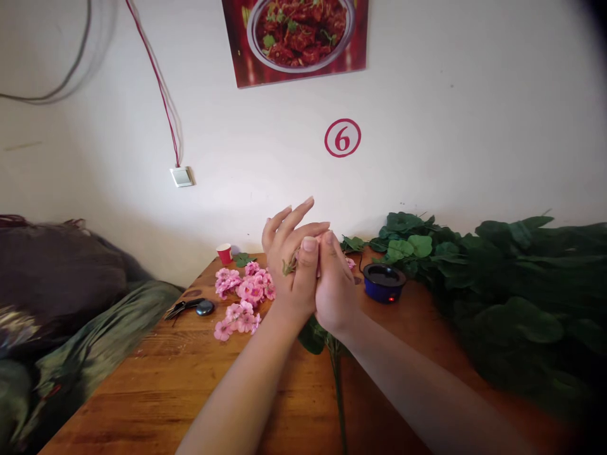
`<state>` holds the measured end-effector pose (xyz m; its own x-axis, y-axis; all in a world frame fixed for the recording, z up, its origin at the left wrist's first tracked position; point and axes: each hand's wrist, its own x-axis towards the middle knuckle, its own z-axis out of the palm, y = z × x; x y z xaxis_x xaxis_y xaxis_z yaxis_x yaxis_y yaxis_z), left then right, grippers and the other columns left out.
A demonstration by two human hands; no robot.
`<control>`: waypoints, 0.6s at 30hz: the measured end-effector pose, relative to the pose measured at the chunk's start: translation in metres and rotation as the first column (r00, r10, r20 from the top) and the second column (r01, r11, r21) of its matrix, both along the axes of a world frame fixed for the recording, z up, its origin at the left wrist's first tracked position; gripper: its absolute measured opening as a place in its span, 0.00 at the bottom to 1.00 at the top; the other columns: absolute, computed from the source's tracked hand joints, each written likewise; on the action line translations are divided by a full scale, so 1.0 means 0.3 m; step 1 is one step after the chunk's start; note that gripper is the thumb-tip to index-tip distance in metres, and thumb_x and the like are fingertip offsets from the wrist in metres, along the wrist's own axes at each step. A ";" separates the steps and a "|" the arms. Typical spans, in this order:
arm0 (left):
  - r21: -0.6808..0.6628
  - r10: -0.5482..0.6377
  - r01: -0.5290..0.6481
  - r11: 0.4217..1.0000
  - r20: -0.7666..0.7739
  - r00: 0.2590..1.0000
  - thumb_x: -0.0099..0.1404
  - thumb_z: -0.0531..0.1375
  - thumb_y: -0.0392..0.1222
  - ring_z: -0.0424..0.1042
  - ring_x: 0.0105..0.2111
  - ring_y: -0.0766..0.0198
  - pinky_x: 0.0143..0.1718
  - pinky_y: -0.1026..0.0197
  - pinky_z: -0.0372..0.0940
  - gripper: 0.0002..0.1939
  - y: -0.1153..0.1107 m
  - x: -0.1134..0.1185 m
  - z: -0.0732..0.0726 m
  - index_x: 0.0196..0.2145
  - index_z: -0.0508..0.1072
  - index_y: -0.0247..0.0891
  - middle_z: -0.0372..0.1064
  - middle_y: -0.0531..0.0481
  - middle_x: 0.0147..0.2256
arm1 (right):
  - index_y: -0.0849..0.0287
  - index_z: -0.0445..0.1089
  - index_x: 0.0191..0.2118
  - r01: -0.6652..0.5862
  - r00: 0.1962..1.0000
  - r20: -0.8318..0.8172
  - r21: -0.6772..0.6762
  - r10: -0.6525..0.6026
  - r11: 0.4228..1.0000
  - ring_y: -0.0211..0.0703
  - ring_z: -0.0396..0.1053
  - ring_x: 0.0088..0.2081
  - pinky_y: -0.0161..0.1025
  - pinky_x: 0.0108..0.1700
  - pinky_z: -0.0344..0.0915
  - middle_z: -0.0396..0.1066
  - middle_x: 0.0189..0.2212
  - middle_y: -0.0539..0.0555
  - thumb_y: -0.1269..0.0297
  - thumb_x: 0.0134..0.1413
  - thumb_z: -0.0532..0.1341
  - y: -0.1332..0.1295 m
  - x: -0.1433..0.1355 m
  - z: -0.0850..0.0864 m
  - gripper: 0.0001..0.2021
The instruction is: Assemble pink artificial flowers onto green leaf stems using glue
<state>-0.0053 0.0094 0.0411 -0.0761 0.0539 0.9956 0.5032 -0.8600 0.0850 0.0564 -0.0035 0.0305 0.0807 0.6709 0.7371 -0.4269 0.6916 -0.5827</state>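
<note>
My left hand [293,268] and my right hand [334,284] are pressed together above the middle of the table. Between the thumb and index finger of my left hand sits a small artificial flower [288,266], its green base poking out, while the other fingers fan upward. The fingers of my right hand are closed against the left thumb; what they grip is hidden. Directly below lies or stands a green artificial stem [337,385] with dark leaves [312,336], partly covered by my wrists. Pink artificial blossoms [251,287] lie left of my hands.
A blue electric pot [383,284] with a lit red light stands right of my hands. Large green artificial foliage [502,303] fills the right side. On the wooden table [171,379] are scissors [183,307], a round dark object [205,308] and a red cup [224,254].
</note>
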 end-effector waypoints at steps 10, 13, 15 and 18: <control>-0.079 -0.144 0.142 0.987 -0.024 0.989 0.77 0.44 0.53 0.66 0.57 0.58 0.60 0.46 0.60 0.22 0.017 0.020 -0.014 0.46 0.75 0.46 0.72 0.49 0.54 | 0.53 0.64 0.34 -0.147 0.984 -0.113 -0.082 0.137 0.986 0.38 0.65 0.30 0.37 0.33 0.65 0.64 0.28 0.49 0.45 0.67 0.53 0.039 0.022 -0.017 0.18; -0.107 -0.221 0.215 0.971 -0.045 0.974 0.77 0.45 0.53 0.67 0.57 0.58 0.60 0.48 0.60 0.20 0.024 0.032 -0.020 0.49 0.74 0.47 0.72 0.49 0.53 | 0.53 0.63 0.34 -0.129 0.985 -0.126 -0.097 0.117 0.987 0.38 0.65 0.31 0.37 0.35 0.65 0.62 0.29 0.48 0.48 0.66 0.55 0.061 0.043 -0.018 0.15; -0.129 -0.239 0.233 0.964 -0.033 0.970 0.76 0.46 0.54 0.66 0.57 0.57 0.59 0.49 0.61 0.20 0.028 0.037 -0.024 0.50 0.74 0.47 0.73 0.49 0.52 | 0.54 0.62 0.33 -0.091 0.990 -0.117 -0.094 0.079 0.991 0.38 0.63 0.31 0.37 0.35 0.65 0.61 0.29 0.48 0.51 0.66 0.56 0.073 0.054 -0.019 0.14; -0.146 -0.255 0.250 0.957 -0.016 0.967 0.75 0.47 0.55 0.67 0.56 0.56 0.57 0.48 0.63 0.21 0.028 0.043 -0.030 0.52 0.74 0.46 0.73 0.47 0.51 | 0.54 0.61 0.32 -0.068 0.995 -0.084 -0.082 0.062 0.994 0.38 0.63 0.30 0.37 0.34 0.65 0.60 0.27 0.48 0.53 0.66 0.55 0.080 0.062 -0.016 0.13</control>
